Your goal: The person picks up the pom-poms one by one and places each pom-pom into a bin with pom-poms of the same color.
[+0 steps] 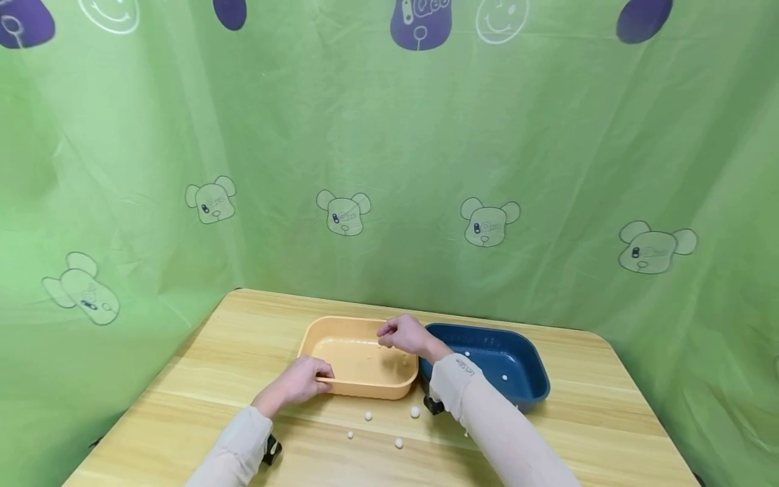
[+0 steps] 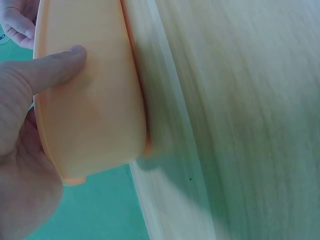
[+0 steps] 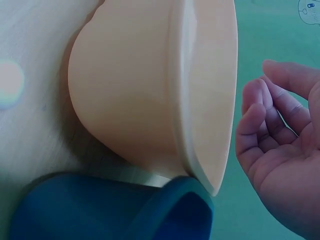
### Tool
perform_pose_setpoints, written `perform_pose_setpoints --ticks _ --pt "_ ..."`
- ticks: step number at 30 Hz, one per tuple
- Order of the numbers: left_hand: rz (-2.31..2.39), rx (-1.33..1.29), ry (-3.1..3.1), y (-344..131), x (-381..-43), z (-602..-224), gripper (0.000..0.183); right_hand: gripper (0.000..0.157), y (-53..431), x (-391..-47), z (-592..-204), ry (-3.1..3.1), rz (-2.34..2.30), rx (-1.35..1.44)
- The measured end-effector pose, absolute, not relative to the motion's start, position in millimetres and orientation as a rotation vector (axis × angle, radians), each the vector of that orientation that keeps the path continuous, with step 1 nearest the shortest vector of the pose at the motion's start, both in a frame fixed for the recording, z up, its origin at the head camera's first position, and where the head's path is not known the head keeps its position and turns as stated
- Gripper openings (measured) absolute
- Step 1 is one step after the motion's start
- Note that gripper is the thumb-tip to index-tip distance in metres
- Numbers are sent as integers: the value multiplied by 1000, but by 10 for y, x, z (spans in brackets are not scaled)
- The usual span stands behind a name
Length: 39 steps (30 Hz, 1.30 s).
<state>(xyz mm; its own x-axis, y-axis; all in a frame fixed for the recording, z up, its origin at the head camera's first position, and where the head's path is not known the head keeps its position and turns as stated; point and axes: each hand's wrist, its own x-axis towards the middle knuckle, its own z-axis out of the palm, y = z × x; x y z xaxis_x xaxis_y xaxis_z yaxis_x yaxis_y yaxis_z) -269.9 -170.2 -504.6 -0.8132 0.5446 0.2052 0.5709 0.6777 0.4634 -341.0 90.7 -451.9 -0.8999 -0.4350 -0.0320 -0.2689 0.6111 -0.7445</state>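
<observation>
My left hand (image 1: 299, 380) grips the near left rim of a pale orange plastic basin (image 1: 365, 390). In the left wrist view the thumb (image 2: 62, 67) presses flat on the basin's outer wall. My right hand (image 1: 406, 335) hovers above that basin's right part, palm down. Its fingers (image 3: 250, 132) are loosely curled, and the right wrist view shows nothing held between them. Small pale balls (image 1: 404, 363) appear inside the orange basin, faintly. Against its right side stands a dark blue basin (image 1: 535, 365) with white balls (image 1: 504, 378) in it, partly covered by my right forearm.
Several white balls (image 1: 415, 411) of different sizes lie on the wooden table (image 1: 243, 338) in front of the basins. Behind and around the table hangs a green curtain (image 1: 414, 149) printed with bear heads. Dark wrist cameras (image 1: 272, 449) sit under both sleeves.
</observation>
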Motion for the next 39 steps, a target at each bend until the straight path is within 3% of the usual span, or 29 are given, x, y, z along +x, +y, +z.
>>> perform_pose_setpoints --ticks 12,23,33,39 --pt "-891 -935 -2858 -1771 -2680 -5000 11 19 1080 -3218 -4329 2625 -1164 -631" --pt "-998 -915 -2799 -1735 -2597 -4892 32 14 1641 -2915 -4255 2741 -1090 -686" --pt "-1105 -1254 -2680 -1522 -2280 -4703 16 11 2359 -2606 -4358 2928 -848 -798" --pt "-986 -1449 -2724 -1402 -2154 -4754 16 6 2770 -2442 -4471 2957 -819 -857"
